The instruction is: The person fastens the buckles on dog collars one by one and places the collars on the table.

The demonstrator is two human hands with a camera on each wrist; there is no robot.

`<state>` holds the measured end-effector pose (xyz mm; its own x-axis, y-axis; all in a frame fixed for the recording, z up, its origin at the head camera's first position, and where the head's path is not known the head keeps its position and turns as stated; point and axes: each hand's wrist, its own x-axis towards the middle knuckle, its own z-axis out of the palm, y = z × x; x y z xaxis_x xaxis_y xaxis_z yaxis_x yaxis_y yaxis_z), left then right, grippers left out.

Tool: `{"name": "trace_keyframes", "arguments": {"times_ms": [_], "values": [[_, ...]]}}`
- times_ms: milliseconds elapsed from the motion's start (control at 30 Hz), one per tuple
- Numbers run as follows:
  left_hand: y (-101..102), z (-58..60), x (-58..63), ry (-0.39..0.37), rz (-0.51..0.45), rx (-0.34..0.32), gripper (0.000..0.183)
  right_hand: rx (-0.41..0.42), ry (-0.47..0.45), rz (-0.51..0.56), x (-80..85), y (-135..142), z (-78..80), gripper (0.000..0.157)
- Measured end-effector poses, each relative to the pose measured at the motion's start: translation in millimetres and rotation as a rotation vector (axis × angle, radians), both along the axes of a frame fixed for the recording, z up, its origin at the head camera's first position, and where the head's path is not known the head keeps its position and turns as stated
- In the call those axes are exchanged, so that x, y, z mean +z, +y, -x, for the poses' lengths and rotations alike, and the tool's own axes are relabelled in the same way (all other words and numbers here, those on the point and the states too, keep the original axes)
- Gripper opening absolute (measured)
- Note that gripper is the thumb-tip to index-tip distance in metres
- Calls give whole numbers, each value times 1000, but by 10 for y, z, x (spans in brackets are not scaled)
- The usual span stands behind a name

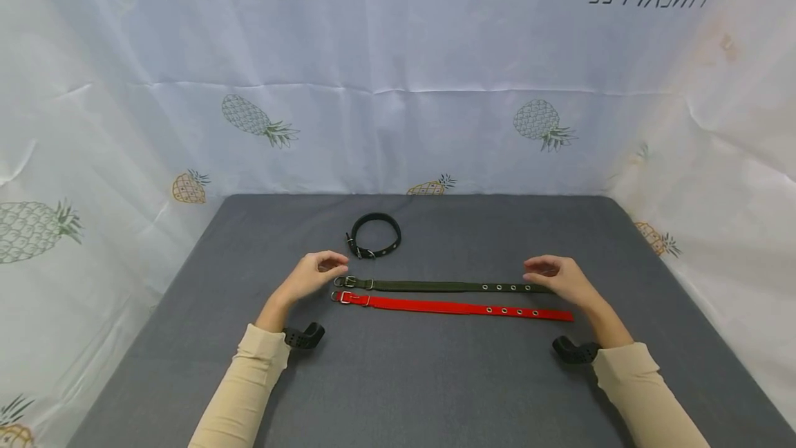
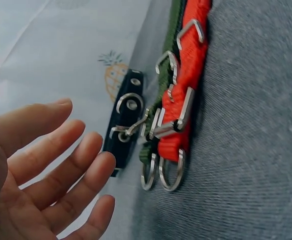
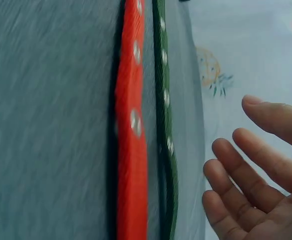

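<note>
Two unbuckled collars lie straight across the dark table, a green collar (image 1: 423, 286) behind a red collar (image 1: 423, 305). Their metal buckles and rings sit at the left end, their eyelet holes toward the right. My left hand (image 1: 314, 274) hovers by the green collar's buckle end, fingers relaxed and holding nothing; the left wrist view shows its spread fingers (image 2: 86, 170) apart from the buckles. Over the green collar's tip, which it partly hides in the head view, is my right hand (image 1: 560, 276), also relaxed. A black collar (image 1: 390, 249), buckled into a loop, lies behind the green one.
The grey-covered table (image 1: 435, 379) extends to a white curtain (image 1: 398, 137) printed with pineapples, which rises behind it and along both sides. Black wrist mounts (image 1: 305, 336) sit at both sleeve cuffs.
</note>
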<state>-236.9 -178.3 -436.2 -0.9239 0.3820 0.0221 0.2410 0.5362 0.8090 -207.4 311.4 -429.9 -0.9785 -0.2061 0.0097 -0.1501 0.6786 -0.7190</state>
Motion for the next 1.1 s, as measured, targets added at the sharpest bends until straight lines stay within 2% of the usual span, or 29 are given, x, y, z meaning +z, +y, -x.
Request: {"name": "trace_keyframes", "arguments": {"times_ms": [333,567,833,1100], "values": [[-18,55,-101,-33,21,-20,33,-37,-62,-52,-114,184,-15,43],[38,89,-150,-22,82,-25,32,-48,-103,-89,-148,270,8,43],[83,125,-161,2,121,-24,26,-9,-145,-83,-154,314,28,42],[115,139,-152,62,173,-10,25,55,-116,-130,-156,340,53,30]]}}
